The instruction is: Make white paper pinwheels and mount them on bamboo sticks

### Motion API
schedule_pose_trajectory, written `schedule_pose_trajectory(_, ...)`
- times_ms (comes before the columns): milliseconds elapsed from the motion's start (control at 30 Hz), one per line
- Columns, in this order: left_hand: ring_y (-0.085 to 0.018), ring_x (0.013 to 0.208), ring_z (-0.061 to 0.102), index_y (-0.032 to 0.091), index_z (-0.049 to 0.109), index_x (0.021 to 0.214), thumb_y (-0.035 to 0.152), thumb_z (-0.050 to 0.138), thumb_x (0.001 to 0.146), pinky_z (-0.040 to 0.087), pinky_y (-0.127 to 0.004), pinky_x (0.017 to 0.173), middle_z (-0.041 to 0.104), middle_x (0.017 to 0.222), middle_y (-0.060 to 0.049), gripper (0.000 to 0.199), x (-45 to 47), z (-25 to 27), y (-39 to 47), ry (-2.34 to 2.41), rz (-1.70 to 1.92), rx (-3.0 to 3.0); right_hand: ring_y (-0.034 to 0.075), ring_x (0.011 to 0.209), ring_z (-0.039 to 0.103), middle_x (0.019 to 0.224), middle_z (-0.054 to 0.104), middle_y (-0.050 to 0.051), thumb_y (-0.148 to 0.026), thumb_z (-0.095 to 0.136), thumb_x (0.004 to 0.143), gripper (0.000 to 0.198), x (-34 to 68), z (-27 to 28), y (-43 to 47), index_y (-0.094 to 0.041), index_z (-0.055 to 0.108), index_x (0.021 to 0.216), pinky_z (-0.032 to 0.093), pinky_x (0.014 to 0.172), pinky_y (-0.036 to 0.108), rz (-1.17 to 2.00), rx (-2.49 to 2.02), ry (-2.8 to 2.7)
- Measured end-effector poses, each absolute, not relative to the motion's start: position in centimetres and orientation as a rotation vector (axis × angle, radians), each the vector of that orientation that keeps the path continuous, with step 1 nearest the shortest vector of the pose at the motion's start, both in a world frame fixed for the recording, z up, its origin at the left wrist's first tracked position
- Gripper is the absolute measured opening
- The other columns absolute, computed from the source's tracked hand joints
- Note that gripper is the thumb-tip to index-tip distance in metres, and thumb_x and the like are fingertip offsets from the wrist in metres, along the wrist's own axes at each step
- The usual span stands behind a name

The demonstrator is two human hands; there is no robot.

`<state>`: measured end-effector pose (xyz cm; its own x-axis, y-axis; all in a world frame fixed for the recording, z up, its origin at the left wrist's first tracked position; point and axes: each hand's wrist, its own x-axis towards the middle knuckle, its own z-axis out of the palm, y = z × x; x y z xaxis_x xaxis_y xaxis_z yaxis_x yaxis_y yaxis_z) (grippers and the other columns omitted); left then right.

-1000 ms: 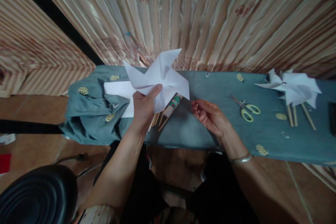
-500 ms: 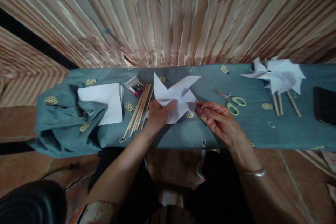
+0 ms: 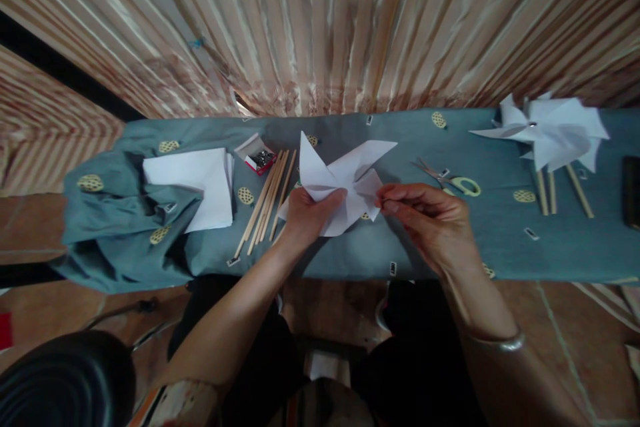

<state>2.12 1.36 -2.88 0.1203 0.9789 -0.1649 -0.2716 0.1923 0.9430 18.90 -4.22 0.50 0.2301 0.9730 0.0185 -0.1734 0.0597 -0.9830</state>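
Observation:
A white paper pinwheel is held above the cloth, its blades folded in toward the middle. My left hand grips it from the lower left, thumb pressed on top near the centre. At the pinwheel's right edge, my right hand is closed in a pinch of thumb and forefinger; whatever sits between the fingertips is too small to make out. Left of the pinwheel lie several thin wooden sticks. Beside them an opened small box contains shiny metal pins or tacks.
Scissors with light green handles lie right of my right hand. Farther right are finished pinwheels on sticks and a dark flat object. A stack of white paper rests at left on the green tablecloth. A striped curtain hangs behind.
My right hand has turned slightly and its pinched fingertips sit closer against the pinwheel's right blade. The left hand keeps its hold. The view has shifted a little.

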Motion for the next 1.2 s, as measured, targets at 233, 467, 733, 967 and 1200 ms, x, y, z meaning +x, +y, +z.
schedule_pose_trajectory(233,-0.019,0.073,0.07,0.014,0.077,0.083,0.029,0.083,0.064,0.057,-0.031,0.068,0.078,0.085,-0.007,0.025,2.0,-2.4,1.2,1.027,1.104,0.958,0.019,0.106,0.07,0.112,0.075,0.002,-0.013,0.071,0.083,0.015,17.8,1.7,-4.8,-0.026,0.076,0.087,0.057,0.092,0.035,0.692,-1.295,-1.293)
schedule_pose_trajectory(467,-0.019,0.074,0.07,0.018,0.078,0.084,0.029,0.08,0.07,0.058,-0.031,0.069,0.078,0.084,-0.006,0.017,1.7,-2.4,1.1,1.063,1.079,1.109,0.022,0.109,0.069,0.117,0.072,0.005,-0.016,0.066,0.089,0.014,17.0,1.0,-4.9,-0.025,0.073,0.096,0.057,0.096,0.042,0.475,-1.38,-1.57)
schedule_pose_trajectory(733,-0.022,0.079,0.072,0.015,0.077,0.085,0.033,0.08,0.069,0.059,-0.034,0.075,0.079,0.086,-0.007,0.025,1.6,-2.2,1.0,1.066,1.077,1.141,0.026,0.117,0.066,0.123,0.069,0.007,-0.019,0.066,0.088,0.01,17.0,1.3,-4.9,-0.024,0.072,0.094,0.055,0.099,0.047,0.38,-1.426,-1.588)
schedule_pose_trajectory(967,-0.022,0.076,0.073,0.014,0.078,0.084,0.032,0.079,0.07,0.058,-0.034,0.072,0.079,0.086,-0.007,0.023,1.7,-2.0,0.9,1.069,1.086,1.137,0.027,0.12,0.064,0.121,0.069,0.007,-0.017,0.063,0.089,0.01,17.1,1.6,-4.9,-0.023,0.07,0.09,0.052,0.104,0.049,0.315,-1.426,-1.631)
schedule_pose_trajectory(1200,-0.021,0.077,0.072,0.014,0.078,0.087,0.031,0.079,0.071,0.058,-0.033,0.074,0.079,0.086,-0.007,0.023,1.8,-2.2,0.8,1.057,1.091,1.162,0.032,0.148,0.036,0.152,0.049,-0.001,-0.022,0.066,0.087,0.008,16.7,1.2,-4.7,-0.028,0.071,0.087,0.031,0.12,0.061,0.353,-1.433,-1.636)
